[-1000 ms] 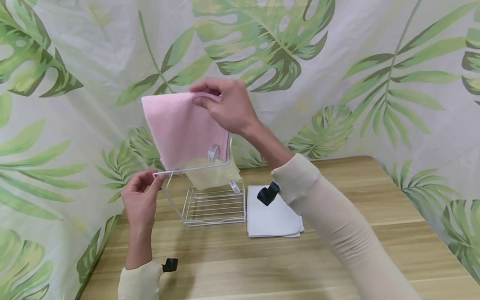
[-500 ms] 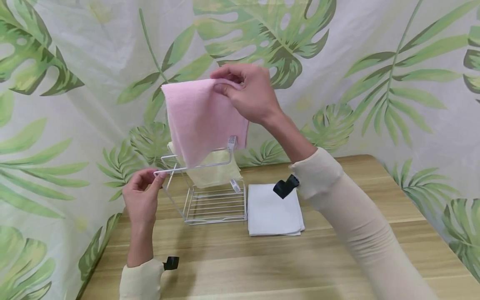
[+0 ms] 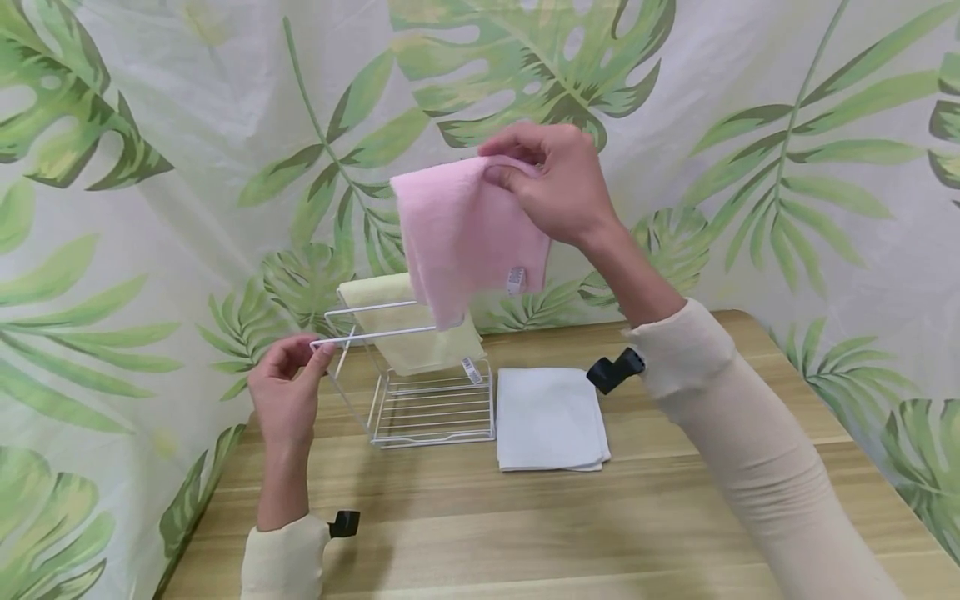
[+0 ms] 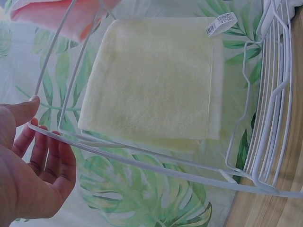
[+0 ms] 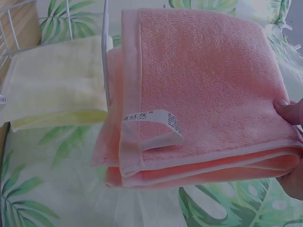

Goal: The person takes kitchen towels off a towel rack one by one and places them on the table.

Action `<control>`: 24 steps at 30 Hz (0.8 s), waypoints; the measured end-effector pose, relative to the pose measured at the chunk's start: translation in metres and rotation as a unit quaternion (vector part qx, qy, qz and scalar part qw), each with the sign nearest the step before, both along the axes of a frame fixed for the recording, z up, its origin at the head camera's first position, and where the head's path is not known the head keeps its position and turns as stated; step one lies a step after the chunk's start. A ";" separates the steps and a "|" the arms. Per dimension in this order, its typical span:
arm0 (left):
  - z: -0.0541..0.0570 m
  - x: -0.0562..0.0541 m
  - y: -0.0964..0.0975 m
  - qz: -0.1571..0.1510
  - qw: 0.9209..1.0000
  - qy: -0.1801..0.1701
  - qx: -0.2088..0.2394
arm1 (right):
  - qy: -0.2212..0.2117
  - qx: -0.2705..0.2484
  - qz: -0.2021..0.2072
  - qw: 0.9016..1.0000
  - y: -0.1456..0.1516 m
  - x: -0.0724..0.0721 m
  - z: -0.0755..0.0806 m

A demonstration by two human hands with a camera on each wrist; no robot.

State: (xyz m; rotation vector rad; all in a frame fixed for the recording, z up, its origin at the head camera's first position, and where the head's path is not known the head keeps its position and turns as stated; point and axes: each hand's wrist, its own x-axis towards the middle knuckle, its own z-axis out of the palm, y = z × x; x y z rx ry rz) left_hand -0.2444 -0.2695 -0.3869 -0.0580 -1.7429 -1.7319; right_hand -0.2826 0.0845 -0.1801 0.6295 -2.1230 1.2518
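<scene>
My right hand [image 3: 558,179] pinches the top edge of a folded pink towel [image 3: 472,233], which hangs down above the right part of a white wire rack [image 3: 390,332]. The towel's white label shows in the right wrist view. With thumb and fingertips, my left hand [image 3: 288,392] grips the front left corner of the rack's upper bar, also seen in the left wrist view. A pale yellow towel [image 4: 151,80] hangs over a bar behind, its tag at one corner. The pink towel's lower tip overlaps the right end of the front bar in the head view.
A folded white cloth [image 3: 551,419] lies on the wooden table [image 3: 525,533] just right of the rack's slatted base [image 3: 435,417]. A leaf-patterned curtain [image 3: 787,192] hangs behind the table. Black wrist mounts [image 3: 615,371] sit at both cuffs.
My right hand has lifted the pink towel up and to the right, away from the rack's front bars, uncovering more of the yellow towel. The left hand keeps its grip on the corner.
</scene>
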 end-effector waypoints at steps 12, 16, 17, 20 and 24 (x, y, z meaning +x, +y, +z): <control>0.000 0.000 -0.001 0.000 1.000 0.002 0.000 | -0.024 0.007 -0.036 0.999 0.037 0.007 -0.008; 0.000 0.000 -0.002 0.001 1.000 0.002 -0.005 | -0.037 0.001 -0.050 0.998 0.050 0.009 -0.009; 0.000 0.000 -0.002 0.001 1.000 0.003 -0.006 | -0.040 -0.002 -0.052 0.998 0.053 0.009 -0.010; -0.001 0.000 -0.002 0.002 1.000 0.003 -0.006 | -0.049 -0.007 -0.058 0.997 0.060 0.011 -0.012; 0.000 0.000 -0.002 0.004 1.000 0.000 -0.006 | -0.050 -0.026 -0.061 0.997 0.070 0.014 -0.017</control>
